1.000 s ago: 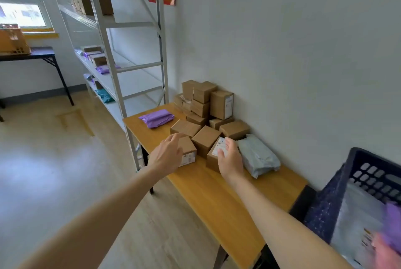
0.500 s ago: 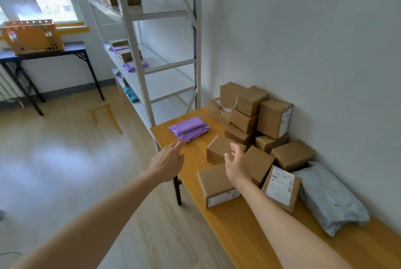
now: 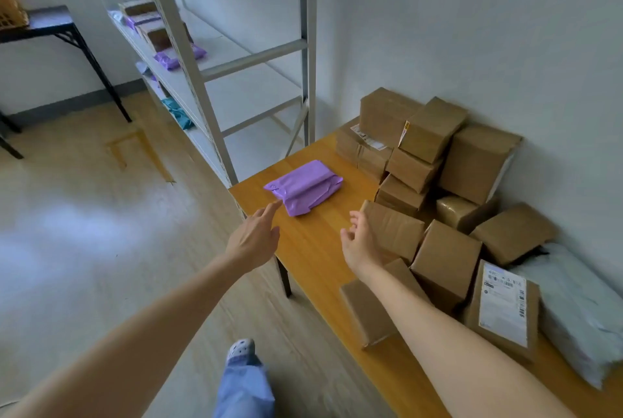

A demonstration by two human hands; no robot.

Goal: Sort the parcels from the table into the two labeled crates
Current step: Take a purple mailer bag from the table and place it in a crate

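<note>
Now both hands reach empty, left hand (image 3: pixel 253 239) and right hand (image 3: pixel 360 242) with fingers loose, toward the purple mailer (image 3: pixel 305 186) near the table (image 3: pixel 313 249) corner, likely soft, light, slippery, best pinched across its 2 long edges.

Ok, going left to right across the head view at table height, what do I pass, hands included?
In order: left hand → purple parcel → right hand → box with the white label → grey mailer bag.
</note>
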